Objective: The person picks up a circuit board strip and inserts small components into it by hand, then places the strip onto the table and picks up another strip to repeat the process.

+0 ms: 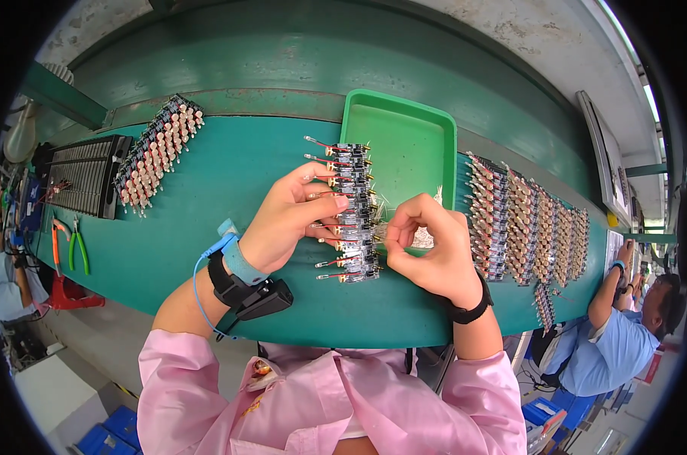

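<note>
My left hand (pixel 294 212) grips a strip of small black components (pixel 351 250), with its thumb across the strip's middle. Short red wires with clear ends stick out on the strip's left side, and small brass-coloured pins show on its right. Close to that right side, my right hand (pixel 427 243) is closed in a pinch, thumb against forefinger. Whatever is between those fingertips is too small to make out. Behind both hands lies a green tray (pixel 404 136), holding a pile of thin, pale wire-like pieces (pixel 438 196) partly hidden by my right hand.
Several rows of similar component strips (pixel 522 227) lie at the right, and another bundle (pixel 158 155) at the left beside a black slotted rack (pixel 86 176). Orange-handled pliers (pixel 58 244) and green-handled pliers (pixel 78 246) lie near the left edge. A co-worker in blue (pixel 613 345) sits at right.
</note>
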Available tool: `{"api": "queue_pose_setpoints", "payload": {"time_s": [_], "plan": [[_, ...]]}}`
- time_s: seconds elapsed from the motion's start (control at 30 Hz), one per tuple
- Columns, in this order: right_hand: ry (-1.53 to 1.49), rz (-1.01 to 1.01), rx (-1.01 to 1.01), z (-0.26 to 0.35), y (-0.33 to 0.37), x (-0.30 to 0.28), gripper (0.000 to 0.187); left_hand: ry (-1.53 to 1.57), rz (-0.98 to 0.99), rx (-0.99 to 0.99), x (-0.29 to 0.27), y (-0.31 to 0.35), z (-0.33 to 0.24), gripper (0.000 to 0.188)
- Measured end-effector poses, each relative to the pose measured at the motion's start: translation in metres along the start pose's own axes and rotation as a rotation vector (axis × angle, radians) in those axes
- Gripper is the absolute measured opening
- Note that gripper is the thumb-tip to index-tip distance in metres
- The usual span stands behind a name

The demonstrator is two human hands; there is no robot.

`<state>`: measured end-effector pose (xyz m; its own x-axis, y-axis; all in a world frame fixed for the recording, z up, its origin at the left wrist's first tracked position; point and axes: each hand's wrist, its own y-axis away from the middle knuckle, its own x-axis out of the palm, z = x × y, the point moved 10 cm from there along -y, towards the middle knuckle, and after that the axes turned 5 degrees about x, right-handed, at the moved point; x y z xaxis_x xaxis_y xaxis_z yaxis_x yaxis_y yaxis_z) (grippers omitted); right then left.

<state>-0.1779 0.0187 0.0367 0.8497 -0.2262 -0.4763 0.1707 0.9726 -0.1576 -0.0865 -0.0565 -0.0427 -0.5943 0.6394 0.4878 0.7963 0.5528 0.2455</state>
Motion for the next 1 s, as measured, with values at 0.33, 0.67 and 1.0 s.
{"api": "queue_pose_setpoints", "payload": {"time_s": [0.33, 0.67, 1.0], "plan": [[-0.049, 0.029, 0.021, -0.005, -0.001, 0.001, 0.023, 0.019, 0.023, 0.0, 0.0, 0.001, 0.001, 0.023], [-0.089, 0.024, 0.012, -0.008, -0.002, 0.001, 0.024, 0.01, 0.025, 0.006, 0.003, 0.001, -0.003, 0.023], [-0.152, -0.04, 0.16, -0.022, -0.003, -0.009, 0.028, 0.02, 0.024, 0.014, 0.0, 0.001, -0.004, 0.023]]}}
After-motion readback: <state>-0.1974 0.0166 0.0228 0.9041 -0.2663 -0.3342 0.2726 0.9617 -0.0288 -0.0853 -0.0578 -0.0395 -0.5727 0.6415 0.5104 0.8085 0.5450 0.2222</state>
